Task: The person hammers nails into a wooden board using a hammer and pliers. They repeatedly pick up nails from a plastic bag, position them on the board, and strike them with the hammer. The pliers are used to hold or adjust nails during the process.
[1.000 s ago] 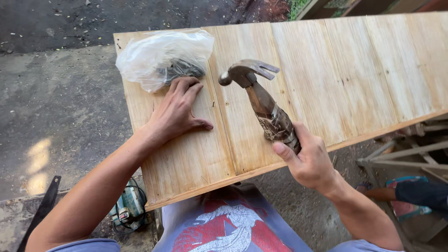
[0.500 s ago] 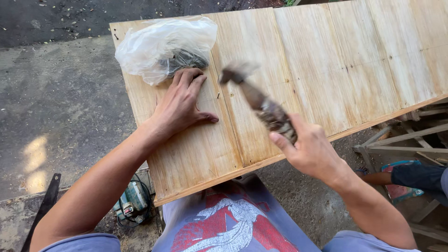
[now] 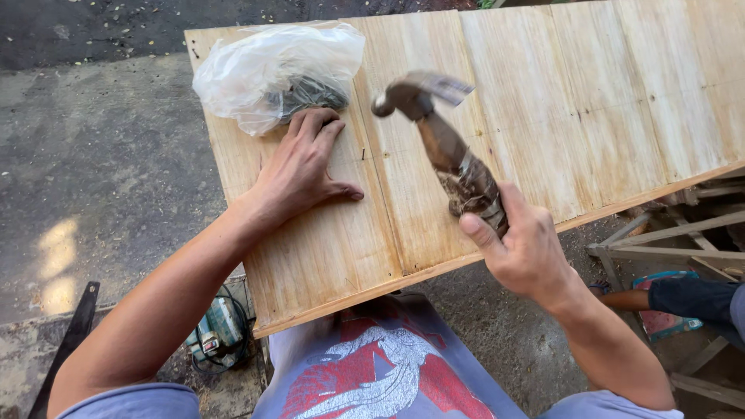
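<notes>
A claw hammer (image 3: 434,124) was held raised over the plank worktop (image 3: 543,116) by the right hand (image 3: 521,250), fingers wrapped round its taped handle, while the left hand (image 3: 301,172) was pressed flat, fingers spread, beside a small nail (image 3: 362,154).

our left hand (image 3: 303,171) lies flat, palm down, fingers stretched forward and thumb spread toward our right hand (image 3: 528,252), forearm straight behind it. the right is curled in a tight fist, wrist bent, thumb uppermost, forearm angled back.
</notes>
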